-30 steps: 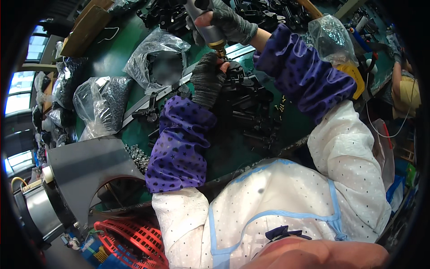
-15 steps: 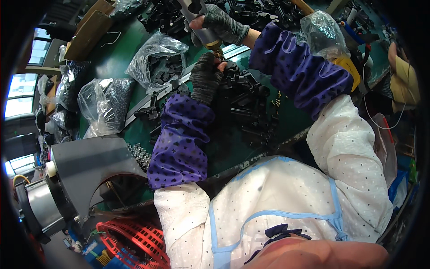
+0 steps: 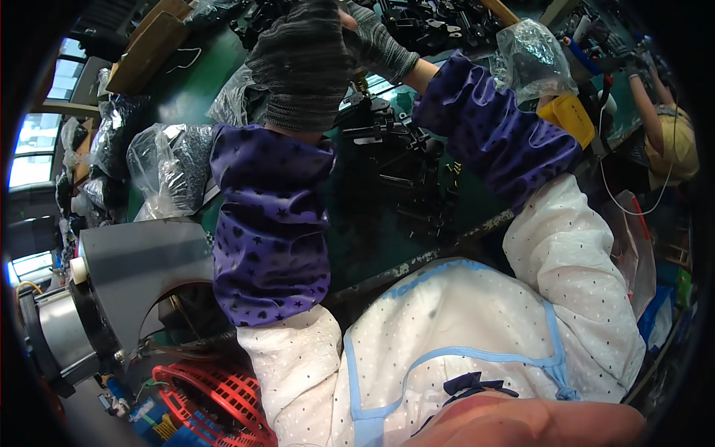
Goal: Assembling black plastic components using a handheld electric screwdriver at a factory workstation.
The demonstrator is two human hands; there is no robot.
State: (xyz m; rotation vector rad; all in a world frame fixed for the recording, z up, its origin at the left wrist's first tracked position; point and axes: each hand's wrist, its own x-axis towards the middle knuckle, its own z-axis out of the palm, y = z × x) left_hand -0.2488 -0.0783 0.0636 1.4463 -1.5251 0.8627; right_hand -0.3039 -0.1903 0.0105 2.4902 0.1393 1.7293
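Observation:
My right hand (image 3: 381, 48), in a grey striped knit glove, is closed on a cylindrical metal power driver. Most of the driver is hidden behind my left hand; its brass-coloured nose (image 3: 360, 80) shows below. My left hand (image 3: 304, 71), gloved alike, is raised beside my right hand with its back toward me. Its fingers are hidden, so I cannot tell what it touches. Under the nose lie black metal parts (image 3: 376, 123), part of a heap on the green bench. Small brass screws (image 3: 453, 177) lie right of the heap.
Clear plastic bags (image 3: 171, 167) stand at left, another bag (image 3: 538, 59) at back right near a yellow bin (image 3: 567, 119). A grey machine (image 3: 141, 253) and a red basket (image 3: 216, 402) sit at lower left. A co-worker's arm (image 3: 646, 104) shows at far right.
My left hand has left the parts below the driver's nose and risen up and left, now covering the driver's body. My right hand has shifted slightly.

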